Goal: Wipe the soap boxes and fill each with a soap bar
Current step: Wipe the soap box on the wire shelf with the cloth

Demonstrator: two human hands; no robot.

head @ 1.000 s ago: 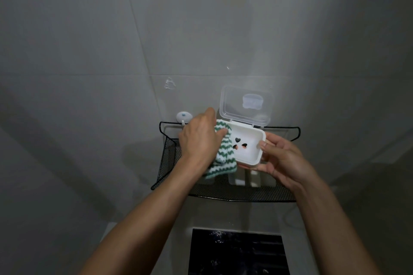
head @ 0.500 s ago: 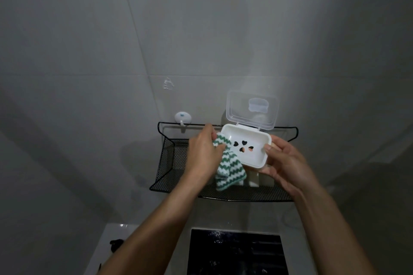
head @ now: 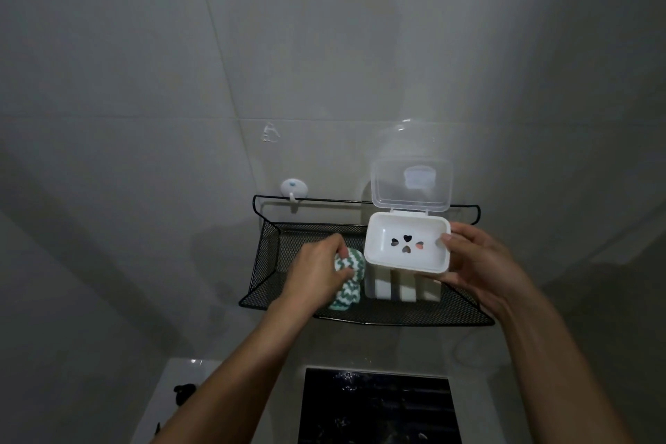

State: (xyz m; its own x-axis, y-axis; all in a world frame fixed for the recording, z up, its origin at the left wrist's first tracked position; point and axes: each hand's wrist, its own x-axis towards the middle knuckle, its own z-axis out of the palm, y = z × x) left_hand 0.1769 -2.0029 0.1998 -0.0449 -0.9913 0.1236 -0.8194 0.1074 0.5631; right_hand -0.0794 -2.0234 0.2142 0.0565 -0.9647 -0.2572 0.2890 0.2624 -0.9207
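Soap box (head: 407, 247) count in hand: one, white, its clear lid (head: 412, 184) hinged upright and four heart-shaped holes in its floor, held right of centre by the right hand (head: 479, 263) gripping its right end. More white boxes (head: 400, 287) stand below in the black mesh shelf (head: 266, 263); their number is unclear. One green-striped cloth (head: 347, 276), clutched by the left hand (head: 317, 272), has come off the box since half a second ago and now sits lower, beside it.

left hand (head: 317, 272) — fingers curled, gripping | right hand (head: 479, 263) — thumb on top, gripping
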